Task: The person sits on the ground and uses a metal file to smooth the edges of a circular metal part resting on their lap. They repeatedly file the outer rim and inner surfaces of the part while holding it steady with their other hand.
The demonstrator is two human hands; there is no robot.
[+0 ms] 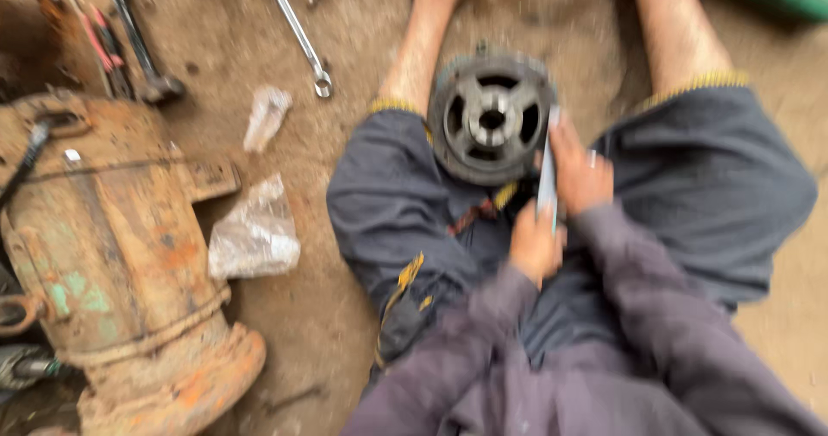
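Note:
A round dark metal part (490, 117) with a hub and spokes rests between my legs on my lap. Both hands grip one long, flat pale metal tool (548, 170) standing along the part's right edge. My right hand (580, 170) holds its upper length, a ring on one finger. My left hand (535, 244) closes around its lower end. The frame is blurred, so the tool's tip is hard to make out.
A large rusty orange motor housing (112, 246) lies at left on the dirt floor. Two crumpled clear plastic bags (254, 229) sit beside it. A long spanner (297, 31) lies at top centre, other tools (121, 39) at top left.

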